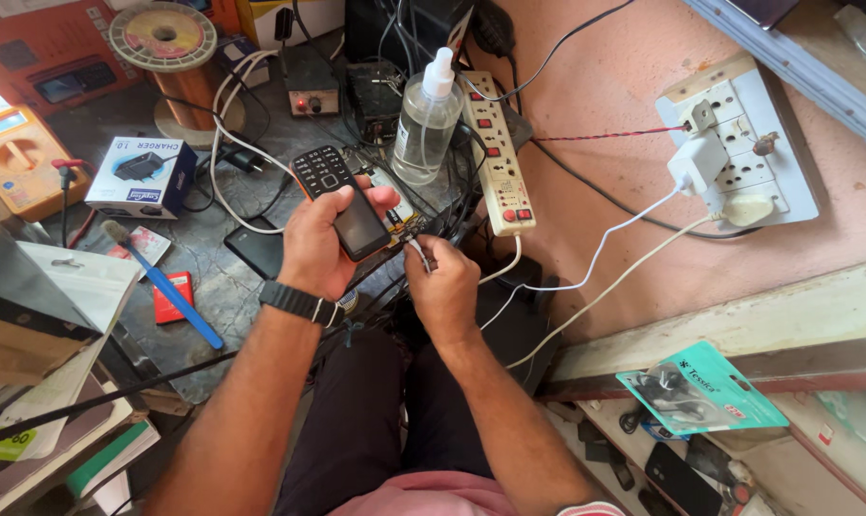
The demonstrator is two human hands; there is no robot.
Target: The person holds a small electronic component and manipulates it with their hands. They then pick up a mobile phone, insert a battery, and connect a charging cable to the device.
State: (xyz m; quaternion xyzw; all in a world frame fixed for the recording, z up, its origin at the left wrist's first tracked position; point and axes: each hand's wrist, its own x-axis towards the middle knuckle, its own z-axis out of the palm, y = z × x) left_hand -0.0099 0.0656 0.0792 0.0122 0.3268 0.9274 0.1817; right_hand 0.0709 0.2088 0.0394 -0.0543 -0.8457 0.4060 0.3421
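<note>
A black keypad phone (pixel 342 199) is gripped in the left hand (pixel 320 244), fingers wrapped under it, thumb along its edge, wrist raised and turned inward. Just beside it, a thin cable end (pixel 419 252) is pinched in the closed right hand (pixel 442 287). Beyond both hands, a clear spray bottle (pixel 426 119) and a white power strip (pixel 496 153) are seen.

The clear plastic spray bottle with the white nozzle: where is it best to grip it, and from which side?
Probably grip the clear plastic spray bottle around its round middle body, coming from its left side; it stands upright, and the white power strip crowds its right.
</note>
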